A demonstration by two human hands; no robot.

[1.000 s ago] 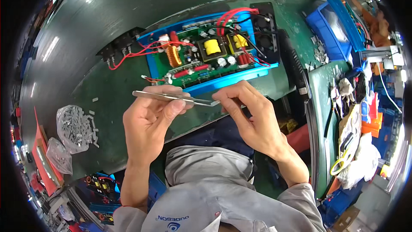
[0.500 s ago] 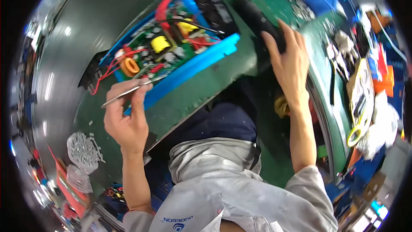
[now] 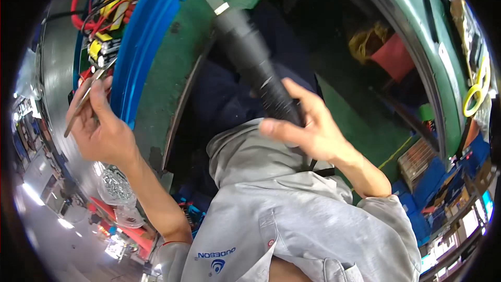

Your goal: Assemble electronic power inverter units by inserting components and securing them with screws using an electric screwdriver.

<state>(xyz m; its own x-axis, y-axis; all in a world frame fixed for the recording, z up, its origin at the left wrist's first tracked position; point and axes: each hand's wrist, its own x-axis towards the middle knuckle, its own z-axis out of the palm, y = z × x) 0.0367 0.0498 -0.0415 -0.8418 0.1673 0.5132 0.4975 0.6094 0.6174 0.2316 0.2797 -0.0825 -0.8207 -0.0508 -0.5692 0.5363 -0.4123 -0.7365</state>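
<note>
My left hand (image 3: 107, 133) is closed round a pair of metal tweezers (image 3: 82, 105), whose tips reach into an opened blue housing (image 3: 148, 34). Inside it sits a circuit board (image 3: 107, 36) with yellow-wrapped parts, a red cable and thin wires; part of it is cut off by the picture's edge. In my right hand (image 3: 321, 130) is a straight black tool that looks like a heat gun (image 3: 250, 57), gripped by its ribbed end. It hangs tilted over my lap, its flat metal tip towards the far left, apart from the housing.
A clear bag of small pale parts (image 3: 117, 185) lies on the bench beside my left forearm. To the right, yellow-handled scissors (image 3: 474, 99) rest on the green bench top (image 3: 389, 0). Below the bench edge are a red container (image 3: 394, 57) and a yellow bag (image 3: 362, 44).
My right hand has picked the black tool up from the bench and drawn it over my lap. The view has turned, so the housing shows farther left. The tweezers stay in my left hand.
</note>
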